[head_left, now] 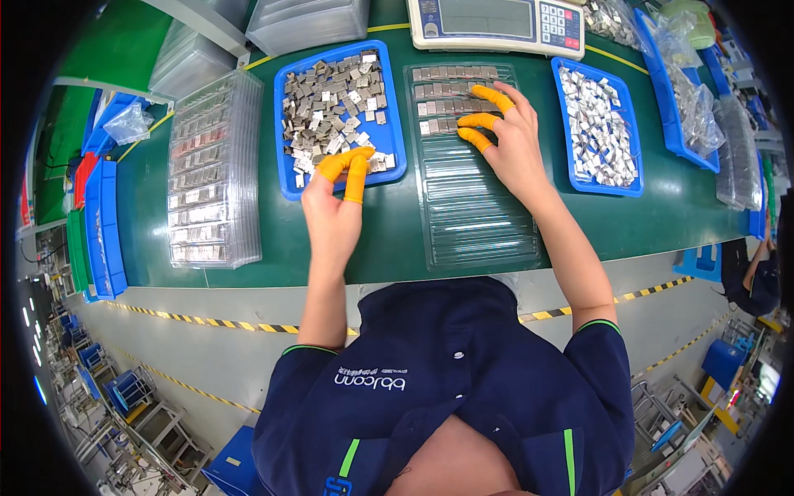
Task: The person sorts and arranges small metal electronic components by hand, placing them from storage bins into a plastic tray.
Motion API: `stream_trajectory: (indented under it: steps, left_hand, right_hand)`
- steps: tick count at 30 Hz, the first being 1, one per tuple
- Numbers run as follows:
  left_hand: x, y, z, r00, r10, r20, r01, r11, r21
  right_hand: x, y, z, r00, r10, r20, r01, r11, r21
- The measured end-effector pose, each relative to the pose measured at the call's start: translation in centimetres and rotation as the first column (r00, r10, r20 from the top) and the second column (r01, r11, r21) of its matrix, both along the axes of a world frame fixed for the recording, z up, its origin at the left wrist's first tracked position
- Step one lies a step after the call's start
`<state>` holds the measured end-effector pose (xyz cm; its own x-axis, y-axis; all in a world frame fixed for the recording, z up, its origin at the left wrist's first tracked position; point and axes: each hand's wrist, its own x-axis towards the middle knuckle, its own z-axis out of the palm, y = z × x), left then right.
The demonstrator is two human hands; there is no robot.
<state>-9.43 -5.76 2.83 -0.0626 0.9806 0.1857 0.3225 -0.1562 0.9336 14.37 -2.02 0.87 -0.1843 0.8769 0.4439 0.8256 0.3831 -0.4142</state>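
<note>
My left hand (335, 198), with yellow finger cots on thumb and finger, bends over the near edge of a blue tray (289, 188). Its tips meet in a pinch by the loose small metal parts (327, 107); what they hold is hidden. Over a clear plastic blister tray (480, 236) is my right hand (513, 145), also in yellow cots. Its thumb and forefinger close together at the end of a row of metal parts (436, 126), the other fingers spread above. Whether a part is between them I cannot make out. Several far rows hold parts; nearer slots show none.
On the right stands a blue tray (608, 192) of whitish metal parts. Left is a stack of filled blister trays (211, 174). A weighing scale (496, 23) and clear plastic trays (306, 25) line the back. Blue bins (103, 231) flank the green table (331, 248).
</note>
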Motion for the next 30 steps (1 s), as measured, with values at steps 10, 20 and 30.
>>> stream_trajectory:
  steps: [10, 20, 30]
  left_hand:
    - [-2.6, 4.8, -0.8, 0.681, 0.030, -0.732, 0.078, 0.991, 0.113]
    - [-2.0, 7.1, 0.3, 0.612, -0.233, -0.756, 0.275, 0.959, -0.073]
    - [-1.9, 7.5, 1.3, 0.602, -0.340, -0.722, 0.338, 0.928, -0.155]
  right_hand:
    - [10.5, -2.8, 1.4, 0.820, -0.553, 0.147, 0.540, 0.833, 0.118]
    - [13.1, -2.9, 1.4, 0.706, -0.687, 0.175, 0.704, 0.649, -0.288]
    - [14.1, -3.5, 1.3, 0.702, -0.624, -0.344, 0.558, 0.781, -0.280]
